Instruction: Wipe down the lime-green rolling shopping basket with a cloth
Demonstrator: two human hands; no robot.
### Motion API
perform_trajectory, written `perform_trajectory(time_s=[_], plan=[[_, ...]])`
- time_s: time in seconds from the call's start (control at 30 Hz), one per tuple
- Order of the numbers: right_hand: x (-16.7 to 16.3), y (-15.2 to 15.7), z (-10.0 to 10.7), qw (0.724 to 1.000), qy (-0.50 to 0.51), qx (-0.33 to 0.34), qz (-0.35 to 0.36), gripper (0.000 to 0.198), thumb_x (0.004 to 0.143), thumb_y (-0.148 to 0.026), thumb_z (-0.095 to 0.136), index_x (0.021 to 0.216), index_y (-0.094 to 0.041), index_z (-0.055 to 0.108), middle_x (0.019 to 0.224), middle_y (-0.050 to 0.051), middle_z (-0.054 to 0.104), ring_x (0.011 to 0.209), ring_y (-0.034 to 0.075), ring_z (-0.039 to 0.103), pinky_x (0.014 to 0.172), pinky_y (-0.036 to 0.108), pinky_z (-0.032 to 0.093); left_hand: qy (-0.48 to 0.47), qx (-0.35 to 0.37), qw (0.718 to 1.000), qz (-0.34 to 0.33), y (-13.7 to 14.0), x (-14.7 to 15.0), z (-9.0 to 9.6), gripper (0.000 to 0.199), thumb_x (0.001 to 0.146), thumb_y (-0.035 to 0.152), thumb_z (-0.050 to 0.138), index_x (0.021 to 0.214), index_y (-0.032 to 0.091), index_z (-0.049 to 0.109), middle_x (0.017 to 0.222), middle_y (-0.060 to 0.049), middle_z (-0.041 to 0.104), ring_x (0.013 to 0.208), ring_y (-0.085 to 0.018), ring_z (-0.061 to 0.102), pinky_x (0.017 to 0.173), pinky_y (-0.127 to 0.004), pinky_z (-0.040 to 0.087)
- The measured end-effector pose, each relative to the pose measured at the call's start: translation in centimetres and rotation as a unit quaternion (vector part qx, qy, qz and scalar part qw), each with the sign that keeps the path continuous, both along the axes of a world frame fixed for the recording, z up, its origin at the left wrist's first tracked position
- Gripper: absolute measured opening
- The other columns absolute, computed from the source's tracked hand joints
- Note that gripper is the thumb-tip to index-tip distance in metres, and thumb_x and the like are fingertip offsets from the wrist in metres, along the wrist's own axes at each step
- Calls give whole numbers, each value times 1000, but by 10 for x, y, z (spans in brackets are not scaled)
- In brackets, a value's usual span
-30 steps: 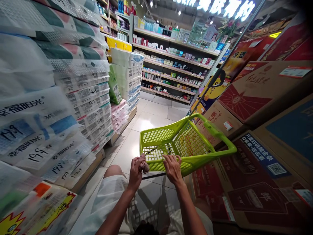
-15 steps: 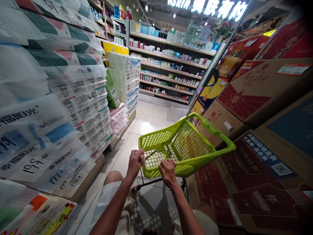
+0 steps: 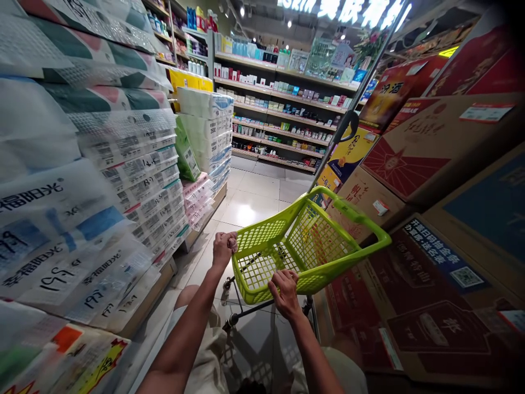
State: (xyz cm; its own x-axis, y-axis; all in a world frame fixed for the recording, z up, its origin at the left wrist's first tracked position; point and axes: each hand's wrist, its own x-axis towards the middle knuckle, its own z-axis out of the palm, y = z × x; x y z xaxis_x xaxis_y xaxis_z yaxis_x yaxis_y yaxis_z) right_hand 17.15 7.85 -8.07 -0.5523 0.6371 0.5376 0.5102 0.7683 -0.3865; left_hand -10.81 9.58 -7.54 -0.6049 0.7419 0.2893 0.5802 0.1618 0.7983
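Observation:
A lime-green plastic shopping cart (image 3: 270,293) with lattice sides stands at an angle in front of me, its handle at the far right. The basket holds nothing that I can see. My left hand (image 3: 223,250) is closed at the basket's left corner, fingers curled at the rim; a small pinkish patch by the fingertips is too unclear to name. Over the near rim, my right hand (image 3: 284,293) has its fingers bent and closed on the edge. Below the basket, dark wheels and a metal frame partly show above the tiles.
Stacked tissue packs (image 3: 139,164) with handwritten prices line the left side on a low wooden platform. Printed cartons (image 3: 410,148) rise close on the right, beside the cart's handle. Shelves (image 3: 283,96) of small boxed goods close off the far end of the tiled aisle (image 3: 246,210).
My left hand has moved up and slightly left along the rim. The cart's near-left corner has shifted a little left and toward me. My right hand has barely moved.

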Motion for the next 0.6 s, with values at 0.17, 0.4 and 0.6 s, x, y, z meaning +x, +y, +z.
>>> perform_trajectory(time_s=[0.17, 0.4, 0.6], plan=[[4, 0, -5, 1000, 6, 12, 17, 29, 106, -35, 39, 79, -24, 46, 78, 0, 55, 83, 20, 51, 93, 38, 31, -6, 89, 996, -4, -65, 57, -51, 44, 69, -1, 49, 97, 22, 75, 107, -8, 55, 102, -22, 61, 92, -35, 55], [13, -10, 2, 1000, 8, -11, 10, 30, 105, -36, 40, 78, -24, 46, 78, 0, 56, 85, 20, 52, 94, 39, 32, -42, 73, 996, 21, -41, 30, -34, 43, 62, -2, 51, 90, 21, 74, 103, -7, 55, 98, -23, 61, 94, -38, 55], [12, -8, 2, 1000, 13, -7, 3, 31, 105, -37, 42, 78, -24, 45, 78, 0, 56, 86, 20, 52, 95, 39, 32, -81, 85, 990, 73, -29, 26, -36, 45, 67, -1, 52, 102, 20, 70, 104, -7, 58, 95, -22, 64, 95, -39, 55]])
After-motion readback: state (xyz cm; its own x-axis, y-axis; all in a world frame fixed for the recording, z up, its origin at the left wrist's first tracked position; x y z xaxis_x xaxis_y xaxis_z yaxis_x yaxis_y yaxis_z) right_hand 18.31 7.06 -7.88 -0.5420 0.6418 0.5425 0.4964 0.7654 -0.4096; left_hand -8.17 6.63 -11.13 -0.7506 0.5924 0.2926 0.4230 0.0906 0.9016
